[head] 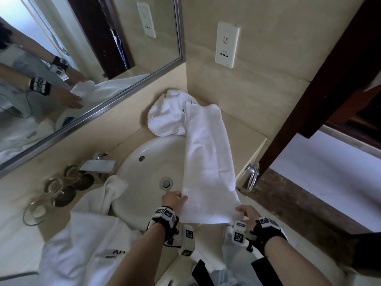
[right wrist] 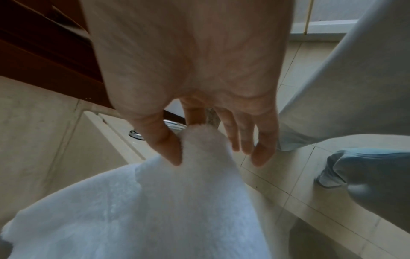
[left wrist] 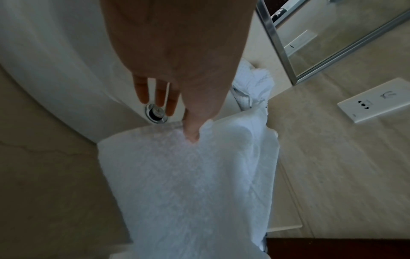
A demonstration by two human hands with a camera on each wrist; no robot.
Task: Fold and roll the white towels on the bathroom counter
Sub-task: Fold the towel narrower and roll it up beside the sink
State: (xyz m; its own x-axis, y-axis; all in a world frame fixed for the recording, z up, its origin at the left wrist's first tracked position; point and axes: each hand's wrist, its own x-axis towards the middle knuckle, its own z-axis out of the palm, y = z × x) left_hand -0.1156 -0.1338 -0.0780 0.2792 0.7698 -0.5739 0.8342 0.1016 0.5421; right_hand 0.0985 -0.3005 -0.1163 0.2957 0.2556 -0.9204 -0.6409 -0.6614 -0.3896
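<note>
A long white towel (head: 208, 153), folded into a narrow strip, stretches from the back of the counter across the right side of the sink (head: 140, 176) to the front edge. My left hand (head: 175, 198) pinches its near left corner between thumb and forefinger; in the left wrist view the towel (left wrist: 188, 184) hangs below my left hand (left wrist: 190, 129). My right hand (head: 244, 212) pinches the near right corner, the towel (right wrist: 155, 201) bunched between thumb and forefinger of my right hand (right wrist: 184, 149). A crumpled waffle towel (head: 167, 116) lies at the back. Another white towel (head: 86, 234) lies at front left.
A chrome faucet (head: 99, 165) and several glasses (head: 55, 188) stand left of the sink. A mirror (head: 82, 58) lines the left wall. A wall socket (head: 226, 45) sits on the back wall, a dark door frame (head: 309, 100) and a towel ring (head: 252, 176) at the right.
</note>
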